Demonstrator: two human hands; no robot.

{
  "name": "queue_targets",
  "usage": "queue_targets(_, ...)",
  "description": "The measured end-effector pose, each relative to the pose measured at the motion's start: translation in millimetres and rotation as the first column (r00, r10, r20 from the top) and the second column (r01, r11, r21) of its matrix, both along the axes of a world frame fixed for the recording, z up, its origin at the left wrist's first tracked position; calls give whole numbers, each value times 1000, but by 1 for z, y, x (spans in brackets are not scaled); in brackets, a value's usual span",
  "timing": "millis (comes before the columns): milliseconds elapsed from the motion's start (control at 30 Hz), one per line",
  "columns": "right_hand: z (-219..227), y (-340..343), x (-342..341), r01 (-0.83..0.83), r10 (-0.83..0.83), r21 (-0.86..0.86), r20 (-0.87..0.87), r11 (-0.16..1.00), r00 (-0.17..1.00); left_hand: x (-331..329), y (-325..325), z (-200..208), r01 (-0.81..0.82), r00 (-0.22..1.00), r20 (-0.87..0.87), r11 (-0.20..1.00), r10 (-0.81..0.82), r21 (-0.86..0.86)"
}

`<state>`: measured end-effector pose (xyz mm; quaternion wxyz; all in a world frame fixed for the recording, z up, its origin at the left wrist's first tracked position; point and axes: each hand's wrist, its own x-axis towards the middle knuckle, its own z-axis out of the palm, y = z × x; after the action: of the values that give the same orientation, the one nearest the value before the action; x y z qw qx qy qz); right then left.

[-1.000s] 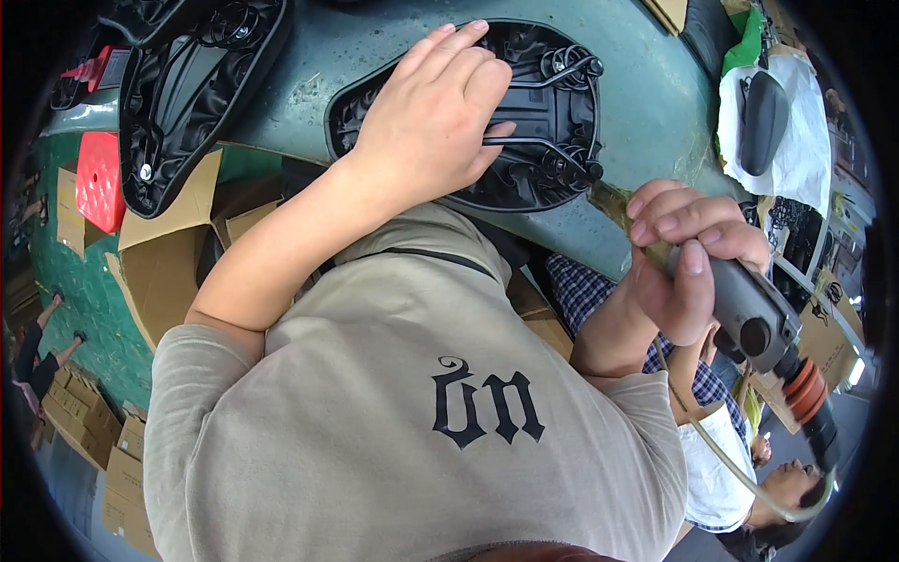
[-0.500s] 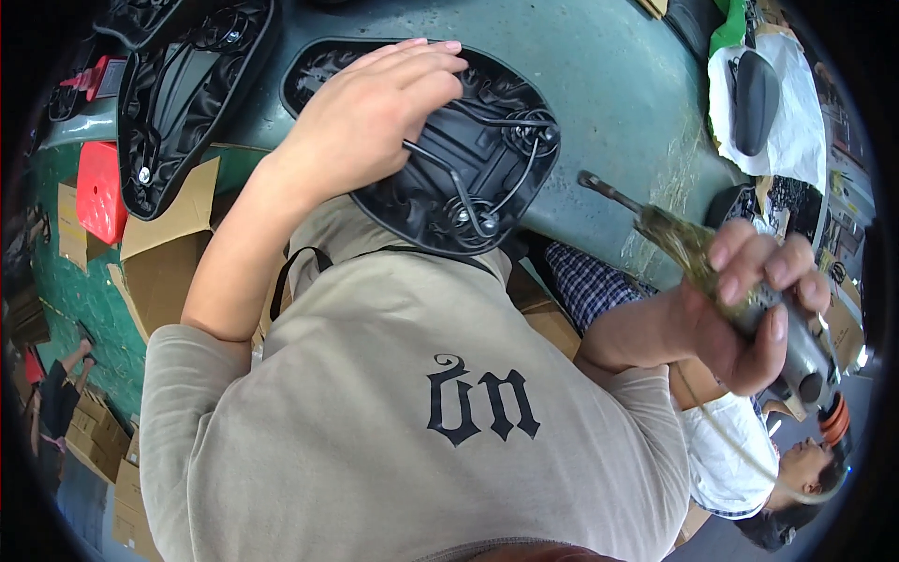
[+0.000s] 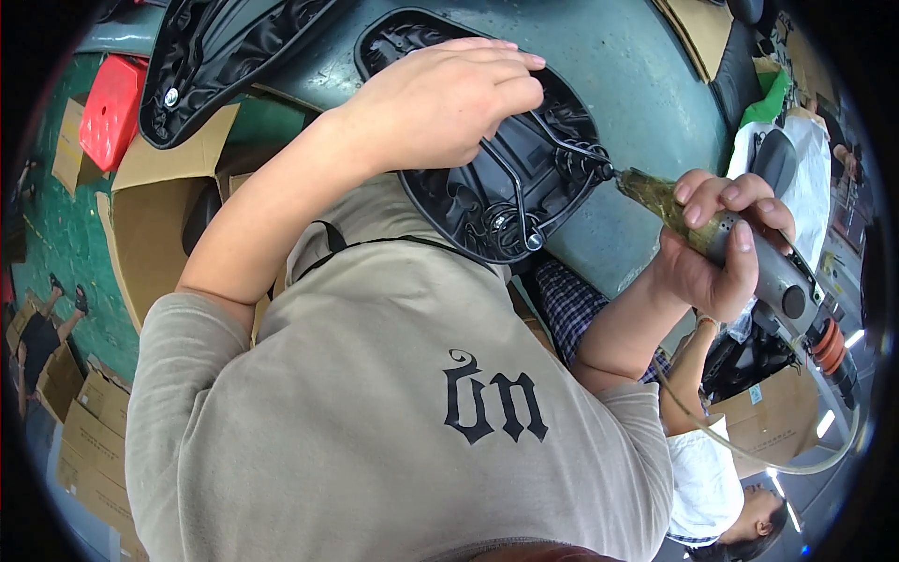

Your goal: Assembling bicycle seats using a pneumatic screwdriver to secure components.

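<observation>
An upturned black bicycle saddle (image 3: 551, 140) rests at the table's near edge, against my shirt. Its underside shows wire rails, coil springs and pleated cover material. My left hand (image 3: 440, 103) grips it across the narrower part, over the rails, hiding much of that end. In my right hand (image 3: 716, 234) is a grey pneumatic screwdriver (image 3: 768, 276), its front wrapped in yellowish tape. The screwdriver's tip meets the saddle's right end, by the farther spring; the exact contact is too small to make out. A pale hose loops from the tool's rear.
Another upturned saddle (image 3: 220, 66) lies at the left on the green table (image 3: 646, 112). Below it stand an open cardboard box (image 3: 154, 220) and a red stool (image 3: 114, 112). A co-worker in a white top (image 3: 702, 482) sits close on my right. Wrapped dark saddles lie at far right.
The screwdriver has moved left, from apart to touching the saddle's right end by a spring. In the picture, the saddle and my left hand sit farther right and up; the whole view has shifted.
</observation>
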<state>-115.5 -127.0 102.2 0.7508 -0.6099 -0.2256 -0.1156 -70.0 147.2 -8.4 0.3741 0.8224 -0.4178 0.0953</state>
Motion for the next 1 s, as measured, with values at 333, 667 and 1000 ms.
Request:
queue_targets(333, -9, 6, 18, -64, 63, -15, -77, 998, 995, 1, 5, -3, 7, 999, -35, 1000, -6, 22)
queue_targets(667, 17, 6, -7, -170, 169, -144, -18, 975, 985, -23, 7, 3, 7, 998, -62, 1000, -9, -23)
queue_targets(1000, 18, 47, 0, -228, 247, -123, 168, 966, 955, -98, 53, 20, -446, 878, 171, 894, 447, -49)
